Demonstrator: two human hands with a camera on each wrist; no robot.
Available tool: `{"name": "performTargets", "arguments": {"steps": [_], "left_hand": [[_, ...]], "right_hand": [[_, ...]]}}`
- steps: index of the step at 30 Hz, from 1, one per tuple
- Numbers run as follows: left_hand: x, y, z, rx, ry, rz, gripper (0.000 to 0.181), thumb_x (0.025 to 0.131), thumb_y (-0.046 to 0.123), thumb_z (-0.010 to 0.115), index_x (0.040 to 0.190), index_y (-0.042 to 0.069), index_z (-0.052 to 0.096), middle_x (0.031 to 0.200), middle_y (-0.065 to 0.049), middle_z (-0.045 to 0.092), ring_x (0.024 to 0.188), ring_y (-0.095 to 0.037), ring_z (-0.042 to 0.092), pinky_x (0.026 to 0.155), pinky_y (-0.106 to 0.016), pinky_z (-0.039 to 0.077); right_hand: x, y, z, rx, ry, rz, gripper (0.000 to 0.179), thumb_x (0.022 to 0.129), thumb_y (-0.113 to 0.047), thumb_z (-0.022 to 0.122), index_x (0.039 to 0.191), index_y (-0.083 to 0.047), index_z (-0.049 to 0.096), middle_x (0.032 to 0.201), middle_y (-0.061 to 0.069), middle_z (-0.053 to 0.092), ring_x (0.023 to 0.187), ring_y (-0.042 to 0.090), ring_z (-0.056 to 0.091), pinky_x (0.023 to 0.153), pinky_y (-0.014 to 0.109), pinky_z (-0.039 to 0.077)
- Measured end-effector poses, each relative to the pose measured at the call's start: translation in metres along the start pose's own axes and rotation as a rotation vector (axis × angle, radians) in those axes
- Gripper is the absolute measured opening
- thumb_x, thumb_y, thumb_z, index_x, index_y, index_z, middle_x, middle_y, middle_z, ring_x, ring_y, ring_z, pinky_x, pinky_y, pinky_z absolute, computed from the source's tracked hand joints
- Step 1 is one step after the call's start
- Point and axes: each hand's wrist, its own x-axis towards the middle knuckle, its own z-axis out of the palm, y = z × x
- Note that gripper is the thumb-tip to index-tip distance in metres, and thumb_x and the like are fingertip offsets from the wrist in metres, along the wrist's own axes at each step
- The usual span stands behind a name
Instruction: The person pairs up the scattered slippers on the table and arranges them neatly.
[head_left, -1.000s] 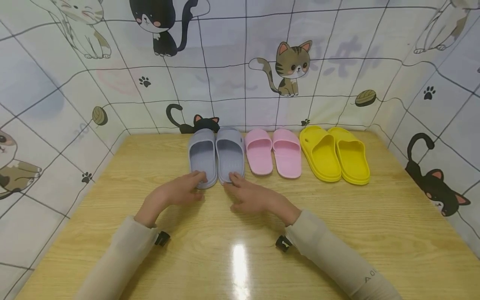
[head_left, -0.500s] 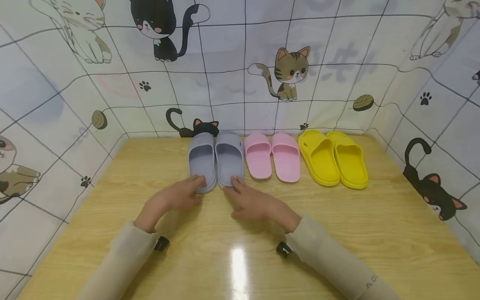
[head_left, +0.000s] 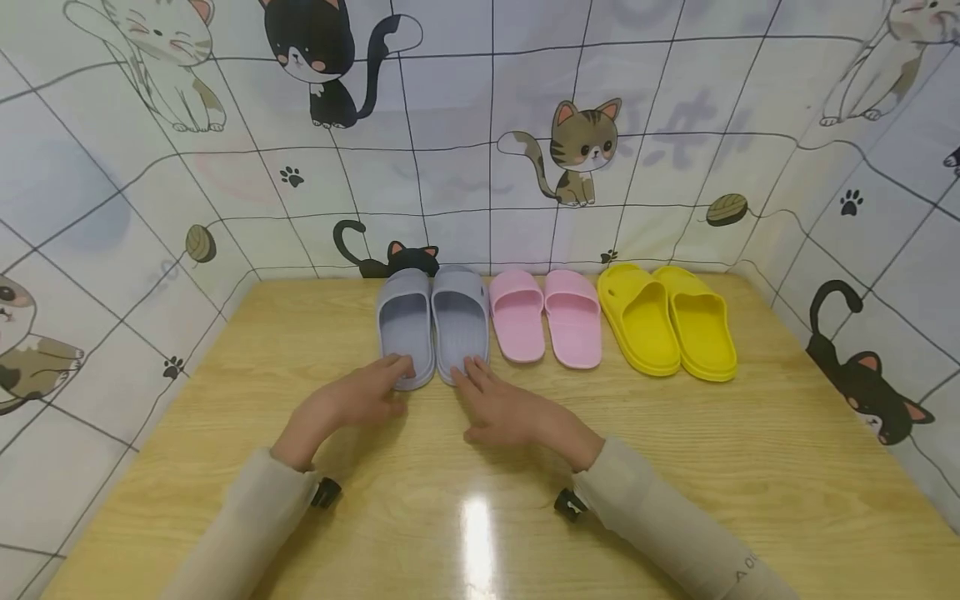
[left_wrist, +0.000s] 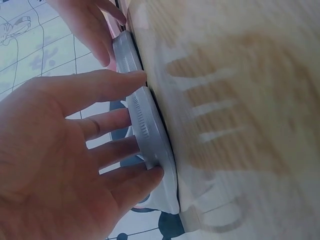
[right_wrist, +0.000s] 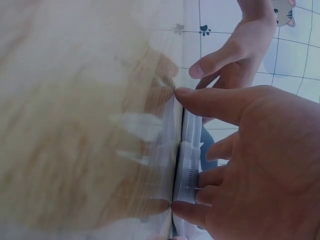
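A pair of grey slide slippers stands side by side against the back wall, toes to the wall. My left hand (head_left: 348,404) has its fingertips at the open heel end of the left grey slipper (head_left: 405,325). At the heel of the right grey slipper (head_left: 461,321) lie the fingertips of my right hand (head_left: 513,414). In the left wrist view, loosely extended fingers reach over the heel rim (left_wrist: 156,145), thumb near the table. The right wrist view shows the thumb and little finger by the tabletop, the other fingers over the slipper's edge (right_wrist: 187,172).
Right of the grey pair stand pink slippers (head_left: 573,337), then yellow ones (head_left: 647,333), in the same row. A glossy wood-grain table (head_left: 480,467) carries them. Cat-print walls (head_left: 450,167) close off the back and both sides. A small black device (head_left: 326,492) sits at each cuff.
The head view has tilted up slightly, so everything sits a little lower in it. Hands and slippers stay in nearly the same places relative to each other.
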Motion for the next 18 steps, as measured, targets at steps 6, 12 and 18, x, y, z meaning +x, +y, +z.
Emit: {"name": "performTargets", "arguments": {"steps": [6, 12, 18], "left_hand": [[0.0, 0.002, 0.0, 0.003, -0.006, 0.011, 0.031, 0.091, 0.006, 0.07, 0.115, 0.004, 0.051, 0.122, -0.014, 0.057, 0.102, -0.026, 0.057, 0.093, -0.044, 0.051], [0.001, 0.001, 0.0, 0.001, 0.001, 0.019, 0.03, 0.095, 0.011, 0.068, 0.121, 0.004, 0.055, 0.126, -0.016, 0.061, 0.108, -0.031, 0.061, 0.097, -0.049, 0.052], [-0.002, -0.002, -0.009, -0.013, 0.126, 0.021, 0.034, 0.099, 0.018, 0.067, 0.131, 0.006, 0.062, 0.128, -0.015, 0.069, 0.117, -0.035, 0.065, 0.102, -0.054, 0.051]], "right_hand": [[-0.002, 0.001, 0.0, 0.001, -0.003, 0.005, 0.09, 0.101, -0.032, 0.064, 0.164, 0.003, 0.01, 0.169, 0.031, 0.004, 0.16, 0.044, 0.002, 0.131, 0.051, 0.013], [-0.002, 0.004, -0.003, 0.013, -0.013, 0.016, 0.089, 0.102, -0.032, 0.063, 0.165, 0.0, 0.01, 0.171, 0.026, 0.006, 0.161, 0.04, 0.005, 0.131, 0.05, 0.014], [-0.007, 0.017, -0.022, 0.144, 0.048, -0.027, 0.076, 0.105, -0.032, 0.057, 0.166, -0.009, 0.017, 0.173, 0.014, 0.019, 0.161, 0.032, 0.016, 0.13, 0.048, 0.019]]}}
